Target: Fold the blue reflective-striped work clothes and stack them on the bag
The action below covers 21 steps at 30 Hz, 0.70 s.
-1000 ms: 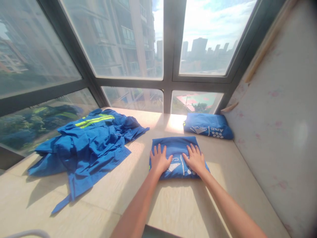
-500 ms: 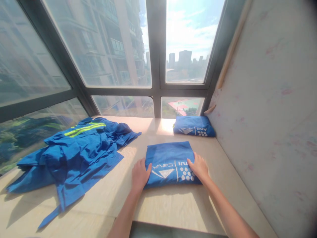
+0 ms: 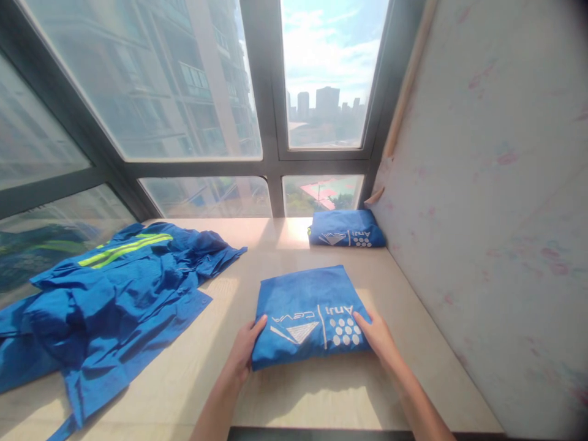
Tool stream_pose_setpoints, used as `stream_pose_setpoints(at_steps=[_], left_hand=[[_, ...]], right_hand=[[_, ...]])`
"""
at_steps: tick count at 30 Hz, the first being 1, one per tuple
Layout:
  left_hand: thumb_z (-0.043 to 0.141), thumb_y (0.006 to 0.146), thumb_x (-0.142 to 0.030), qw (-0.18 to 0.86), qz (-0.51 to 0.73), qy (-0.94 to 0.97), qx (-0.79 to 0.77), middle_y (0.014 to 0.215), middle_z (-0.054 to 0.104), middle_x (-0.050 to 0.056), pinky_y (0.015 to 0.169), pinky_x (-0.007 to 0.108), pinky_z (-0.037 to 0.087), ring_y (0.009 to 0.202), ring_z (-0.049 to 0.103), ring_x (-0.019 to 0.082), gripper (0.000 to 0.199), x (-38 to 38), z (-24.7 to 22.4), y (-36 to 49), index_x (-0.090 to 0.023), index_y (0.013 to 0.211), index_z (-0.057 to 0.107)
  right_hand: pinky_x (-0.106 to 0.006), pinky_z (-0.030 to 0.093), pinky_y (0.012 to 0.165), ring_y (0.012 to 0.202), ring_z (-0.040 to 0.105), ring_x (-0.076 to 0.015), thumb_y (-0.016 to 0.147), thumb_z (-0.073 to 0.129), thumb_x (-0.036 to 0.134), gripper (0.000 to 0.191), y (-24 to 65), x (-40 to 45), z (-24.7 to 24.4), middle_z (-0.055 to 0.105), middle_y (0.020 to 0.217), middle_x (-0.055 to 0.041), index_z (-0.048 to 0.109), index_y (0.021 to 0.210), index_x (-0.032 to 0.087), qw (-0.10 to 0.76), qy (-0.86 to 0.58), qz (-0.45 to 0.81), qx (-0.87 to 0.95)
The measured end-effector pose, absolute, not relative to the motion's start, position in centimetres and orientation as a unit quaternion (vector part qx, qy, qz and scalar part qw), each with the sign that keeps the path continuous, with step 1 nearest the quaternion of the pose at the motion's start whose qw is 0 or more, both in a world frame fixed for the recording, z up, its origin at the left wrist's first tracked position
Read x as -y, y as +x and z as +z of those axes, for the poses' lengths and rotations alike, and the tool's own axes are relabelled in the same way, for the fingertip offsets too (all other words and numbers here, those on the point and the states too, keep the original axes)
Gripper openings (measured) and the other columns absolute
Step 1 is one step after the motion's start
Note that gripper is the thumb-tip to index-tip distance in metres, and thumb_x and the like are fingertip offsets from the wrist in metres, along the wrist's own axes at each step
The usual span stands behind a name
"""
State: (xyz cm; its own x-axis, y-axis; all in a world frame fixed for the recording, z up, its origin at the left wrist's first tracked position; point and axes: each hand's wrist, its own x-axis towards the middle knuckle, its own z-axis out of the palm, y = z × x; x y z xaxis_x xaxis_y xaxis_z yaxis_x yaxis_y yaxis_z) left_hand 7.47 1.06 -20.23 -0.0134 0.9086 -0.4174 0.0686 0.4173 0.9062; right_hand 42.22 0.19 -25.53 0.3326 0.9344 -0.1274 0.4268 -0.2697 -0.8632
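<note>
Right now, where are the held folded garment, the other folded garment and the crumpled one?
Held folded garment (image 3: 307, 312): head view, printed face.
Other folded garment (image 3: 345, 227): head view, printed face.
Crumpled garment (image 3: 123, 300): head view, central cloth.

Left hand (image 3: 245, 347) bare, right hand (image 3: 378, 334) likewise; forearms (image 3: 417, 397) bare, slender, narrowing at the wrists (image 3: 394, 360), as far as I see them.

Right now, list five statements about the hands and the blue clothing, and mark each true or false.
1. The left hand and right hand hold the near folded garment. True.
2. The near folded garment is unprinted. False: it bears white print.
3. The far folded garment lies beside the wall. True.
4. The loose garment has yellow stripes. True.
5. The loose garment lies right of both folded garments. False: it lies to their left.
</note>
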Motion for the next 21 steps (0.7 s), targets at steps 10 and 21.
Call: stream_pose_setpoints(at_steps=[10, 21], left_hand=[[0.07, 0.07, -0.059, 0.497, 0.428, 0.481, -0.582, 0.112, 0.075, 0.013, 0.087, 0.039, 0.058, 0.102, 0.071, 0.032, 0.065, -6.3, -17.6, 12.0, -0.011, 0.114, 0.068], [0.051, 0.09, -0.053, 0.34, 0.4, 0.674, -0.519, 0.102, 0.073, 0.012, 0.078, 0.031, 0.05, 0.088, 0.065, 0.021, 0.051, -29.3, -6.4, 23.5, -0.007, 0.106, 0.065]], right_hand=[[-0.032, 0.052, 0.076, 0.09, 0.071, -0.0297, 0.082, 0.057, 0.057, 0.047, 45.1, -2.0, -18.9, 0.079, 0.095, -0.0076, 0.077, 0.103, 0.02, 0.414, -0.733, 0.251, 0.478], [-0.032, 0.046, 0.077, 0.085, 0.064, -0.0249, 0.091, 0.057, 0.048, 0.045, 55.9, -20.4, -7.2, 0.073, 0.088, -0.0121, 0.073, 0.103, 0.008, 0.391, -0.785, 0.047, 0.478]])
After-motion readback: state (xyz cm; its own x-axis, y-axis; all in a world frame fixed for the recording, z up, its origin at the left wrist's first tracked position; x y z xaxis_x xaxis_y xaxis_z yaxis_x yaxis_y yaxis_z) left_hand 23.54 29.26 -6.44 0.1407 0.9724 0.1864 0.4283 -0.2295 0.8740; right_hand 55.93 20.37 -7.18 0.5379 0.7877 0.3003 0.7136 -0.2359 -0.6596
